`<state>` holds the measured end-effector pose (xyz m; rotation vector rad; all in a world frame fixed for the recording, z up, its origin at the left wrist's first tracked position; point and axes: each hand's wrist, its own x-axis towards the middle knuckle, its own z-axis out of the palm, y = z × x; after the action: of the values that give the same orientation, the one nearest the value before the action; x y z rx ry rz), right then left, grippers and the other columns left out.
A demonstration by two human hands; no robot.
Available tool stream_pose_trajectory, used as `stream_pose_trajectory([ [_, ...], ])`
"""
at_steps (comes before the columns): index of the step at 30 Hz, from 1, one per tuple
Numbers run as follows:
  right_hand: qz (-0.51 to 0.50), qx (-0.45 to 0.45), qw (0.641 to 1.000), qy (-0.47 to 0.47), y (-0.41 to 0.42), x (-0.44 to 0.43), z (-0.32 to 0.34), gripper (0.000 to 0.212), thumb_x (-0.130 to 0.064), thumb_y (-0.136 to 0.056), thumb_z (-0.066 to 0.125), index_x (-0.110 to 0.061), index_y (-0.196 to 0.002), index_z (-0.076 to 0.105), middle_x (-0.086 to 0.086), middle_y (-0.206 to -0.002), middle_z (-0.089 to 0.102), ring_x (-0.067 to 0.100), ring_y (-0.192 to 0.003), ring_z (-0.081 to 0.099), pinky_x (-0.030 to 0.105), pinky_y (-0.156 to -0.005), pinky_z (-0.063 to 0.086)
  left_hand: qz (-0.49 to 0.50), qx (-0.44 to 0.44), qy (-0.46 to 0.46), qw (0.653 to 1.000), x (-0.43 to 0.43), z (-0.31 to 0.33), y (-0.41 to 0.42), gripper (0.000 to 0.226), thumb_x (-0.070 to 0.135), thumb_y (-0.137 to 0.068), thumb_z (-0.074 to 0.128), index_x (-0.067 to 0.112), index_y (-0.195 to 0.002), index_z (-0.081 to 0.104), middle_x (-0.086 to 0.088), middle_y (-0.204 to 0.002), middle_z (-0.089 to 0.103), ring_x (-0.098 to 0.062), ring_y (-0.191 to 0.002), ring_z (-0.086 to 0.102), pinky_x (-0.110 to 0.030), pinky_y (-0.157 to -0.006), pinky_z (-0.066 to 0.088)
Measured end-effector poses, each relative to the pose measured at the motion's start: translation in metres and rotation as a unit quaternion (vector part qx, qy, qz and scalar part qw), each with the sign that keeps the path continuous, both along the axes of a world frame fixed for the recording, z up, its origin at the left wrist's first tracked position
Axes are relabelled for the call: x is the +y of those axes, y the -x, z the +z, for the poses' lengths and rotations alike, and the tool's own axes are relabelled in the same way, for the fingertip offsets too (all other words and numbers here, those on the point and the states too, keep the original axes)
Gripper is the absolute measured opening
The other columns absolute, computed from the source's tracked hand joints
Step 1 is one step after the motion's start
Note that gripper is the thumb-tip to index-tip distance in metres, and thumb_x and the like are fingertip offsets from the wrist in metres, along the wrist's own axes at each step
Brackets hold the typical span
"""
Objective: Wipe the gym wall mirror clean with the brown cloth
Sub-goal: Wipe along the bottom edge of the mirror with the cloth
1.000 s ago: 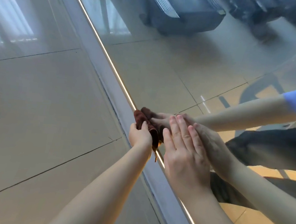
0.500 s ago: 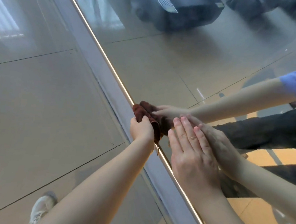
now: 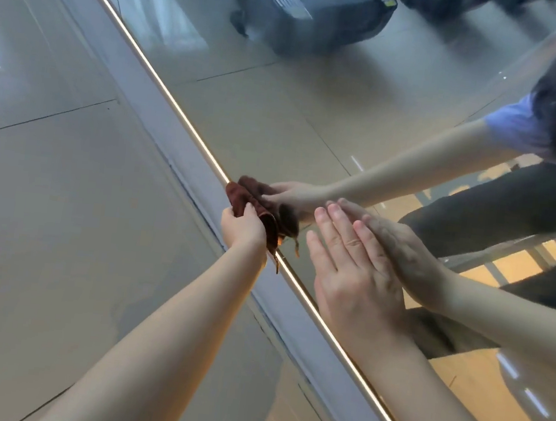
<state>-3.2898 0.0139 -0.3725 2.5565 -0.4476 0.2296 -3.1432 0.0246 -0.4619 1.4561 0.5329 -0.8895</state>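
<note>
The wall mirror (image 3: 280,114) fills the right side of the view, and its bright metal bottom edge (image 3: 165,90) runs diagonally from top left to lower right. My left hand (image 3: 245,227) grips the bunched brown cloth (image 3: 240,196) and presses it against the mirror right at that edge. A frayed strip of the cloth hangs below the hand. My right hand (image 3: 354,269) lies flat on the glass just right of the cloth, fingers straight and together. Both hands and arms are reflected in the mirror.
A pale baseboard strip (image 3: 130,68) runs along the mirror's foot beside the beige tiled floor (image 3: 47,203). The mirror reflects a dark gym machine (image 3: 311,11), a person's blue sleeve (image 3: 515,125) and dark trousers.
My left hand has slid the cloth a little up along the mirror's bottom edge. My right hand stays flat on the glass, and the gap between the hands has widened.
</note>
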Motion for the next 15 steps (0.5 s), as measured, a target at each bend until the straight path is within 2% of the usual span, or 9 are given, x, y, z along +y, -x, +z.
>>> stream_pose_trajectory([
  [3, -0.006, 0.001, 1.000, -0.003, -0.012, -0.002, 0.001, 0.043, -0.008, -0.091, 0.046, -0.002, -0.132, 0.059, 0.019, -0.144, 0.049, 0.030, -0.138, 0.043, 0.037, -0.120, 0.013, -0.013, 0.010, -0.007, 1.000, -0.001, 0.001, -0.013, 0.020, 0.025, -0.106, 0.046, 0.012, -0.118, 0.055, -0.001, -0.089, 0.059, -0.011, -0.071, 0.054, -0.026, -0.058, 0.041],
  [6, -0.013, -0.003, 1.000, -0.001, -0.032, -0.002, 0.001, 0.044, -0.010, -0.091, 0.045, -0.001, -0.132, 0.059, 0.019, -0.143, 0.050, 0.030, -0.137, 0.044, 0.038, -0.119, 0.017, -0.030, 0.012, -0.012, 0.999, -0.001, 0.001, -0.027, 0.022, 0.025, -0.105, 0.047, 0.010, -0.119, 0.055, -0.002, -0.089, 0.059, -0.017, -0.076, 0.056, -0.034, -0.076, 0.048],
  [9, -0.018, -0.021, 1.000, -0.004, -0.053, -0.001, 0.000, 0.042, -0.010, -0.090, 0.044, -0.002, -0.126, 0.064, 0.018, -0.140, 0.054, 0.030, -0.134, 0.049, 0.039, -0.118, 0.020, -0.040, 0.021, -0.009, 0.999, -0.001, 0.001, -0.038, 0.021, 0.025, -0.105, 0.048, 0.010, -0.118, 0.056, -0.006, -0.099, 0.061, -0.023, -0.088, 0.058, -0.039, -0.085, 0.050],
  [12, -0.015, -0.045, 0.999, -0.005, -0.074, -0.003, -0.001, 0.040, -0.010, -0.090, 0.044, -0.004, -0.122, 0.068, 0.017, -0.138, 0.057, 0.029, -0.132, 0.051, 0.038, -0.117, 0.018, -0.043, 0.025, -0.008, 0.999, -0.001, 0.001, -0.047, 0.014, 0.024, -0.105, 0.048, 0.012, -0.110, 0.053, -0.007, -0.098, 0.062, -0.022, -0.083, 0.059, -0.038, -0.079, 0.051],
  [15, -0.016, -0.058, 0.998, -0.006, -0.091, -0.004, -0.003, 0.040, -0.008, -0.091, 0.042, -0.004, -0.119, 0.069, 0.016, -0.137, 0.057, 0.028, -0.131, 0.052, 0.038, -0.117, 0.020, -0.043, 0.009, -0.010, 0.999, -0.003, 0.003, -0.059, 0.011, 0.023, -0.105, 0.046, 0.013, -0.107, 0.050, 0.000, -0.085, 0.057, -0.012, -0.072, 0.053, -0.027, -0.059, 0.042],
])
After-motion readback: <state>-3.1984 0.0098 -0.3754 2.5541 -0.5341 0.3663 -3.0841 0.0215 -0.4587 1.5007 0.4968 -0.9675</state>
